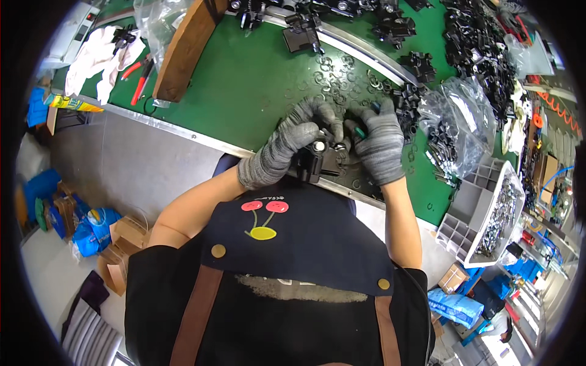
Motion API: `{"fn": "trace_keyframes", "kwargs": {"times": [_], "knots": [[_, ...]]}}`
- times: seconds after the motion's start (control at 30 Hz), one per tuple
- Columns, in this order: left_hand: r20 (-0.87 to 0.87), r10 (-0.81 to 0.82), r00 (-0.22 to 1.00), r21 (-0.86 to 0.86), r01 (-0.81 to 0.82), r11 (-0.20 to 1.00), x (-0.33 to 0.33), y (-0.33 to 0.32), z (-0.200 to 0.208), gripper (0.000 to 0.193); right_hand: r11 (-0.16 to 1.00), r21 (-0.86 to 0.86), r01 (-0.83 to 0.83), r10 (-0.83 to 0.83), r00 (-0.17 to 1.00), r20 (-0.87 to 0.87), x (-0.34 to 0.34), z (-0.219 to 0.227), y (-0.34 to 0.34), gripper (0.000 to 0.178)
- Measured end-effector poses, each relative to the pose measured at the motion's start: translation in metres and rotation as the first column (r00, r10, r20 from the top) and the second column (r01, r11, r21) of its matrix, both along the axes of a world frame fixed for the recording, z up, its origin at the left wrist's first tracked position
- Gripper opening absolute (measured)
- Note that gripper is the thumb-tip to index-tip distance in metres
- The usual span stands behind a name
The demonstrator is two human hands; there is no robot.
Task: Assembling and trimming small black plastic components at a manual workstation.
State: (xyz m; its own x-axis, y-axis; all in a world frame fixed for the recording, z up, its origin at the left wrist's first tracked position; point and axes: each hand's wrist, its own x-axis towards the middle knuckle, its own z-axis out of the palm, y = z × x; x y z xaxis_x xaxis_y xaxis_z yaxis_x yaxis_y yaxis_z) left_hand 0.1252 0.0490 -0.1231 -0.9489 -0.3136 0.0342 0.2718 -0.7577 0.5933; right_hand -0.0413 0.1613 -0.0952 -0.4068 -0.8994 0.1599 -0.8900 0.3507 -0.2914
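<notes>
My left hand (292, 141), in a grey knitted glove, is closed around a black metal part (311, 163) with a shiny round pin end on top. The part is held upright at the near edge of the green table. Just to its right, my right hand (379, 145), also gloved, is curled around a tool with a green grip (359, 132); its working end is hard to make out. Between the hands a small dark ring (339, 146) shows near the part. Several loose black snap rings (332, 76) lie scattered beyond my hands.
A wooden board (178, 58), red-handled pliers (143, 78) and white cloth (101, 58) lie at the left. Black metal parts (302, 33) line the back and right. Nearer right are a clear plastic bag (467, 122) and a grey compartment tray (455, 235) beside a white bin of small metal pieces (502, 213).
</notes>
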Motion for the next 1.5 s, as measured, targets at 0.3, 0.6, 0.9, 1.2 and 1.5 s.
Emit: {"fn": "trace_keyframes", "kwargs": {"times": [0.3,0.6,0.9,1.2,1.5], "knots": [[0.102,0.006,0.995,-0.242,0.019,0.970,0.006,0.000,0.020,0.040,0.881,0.111,-0.461,0.472,0.872,-0.130,0.021,0.117,-0.014,0.024],[0.108,-0.036,0.993,-0.252,0.063,0.966,0.006,0.000,-0.011,0.054,0.790,-0.133,-0.599,0.607,0.794,0.027,0.014,0.106,-0.038,0.041],[0.009,-0.109,0.994,-0.139,0.110,0.984,0.006,-0.004,0.003,0.054,0.430,-0.851,0.302,0.731,0.437,0.524,0.053,0.082,-0.008,0.059],[0.046,-0.058,0.997,-0.266,0.068,0.962,0.007,0.000,-0.004,0.057,0.646,-0.763,0.022,0.598,0.607,0.523,0.044,0.069,0.007,0.060],[-0.022,-0.086,0.996,-0.142,0.082,0.986,0.010,-0.003,-0.004,0.056,0.935,-0.295,0.195,0.052,0.749,0.660,0.047,0.083,0.024,0.047]]}}
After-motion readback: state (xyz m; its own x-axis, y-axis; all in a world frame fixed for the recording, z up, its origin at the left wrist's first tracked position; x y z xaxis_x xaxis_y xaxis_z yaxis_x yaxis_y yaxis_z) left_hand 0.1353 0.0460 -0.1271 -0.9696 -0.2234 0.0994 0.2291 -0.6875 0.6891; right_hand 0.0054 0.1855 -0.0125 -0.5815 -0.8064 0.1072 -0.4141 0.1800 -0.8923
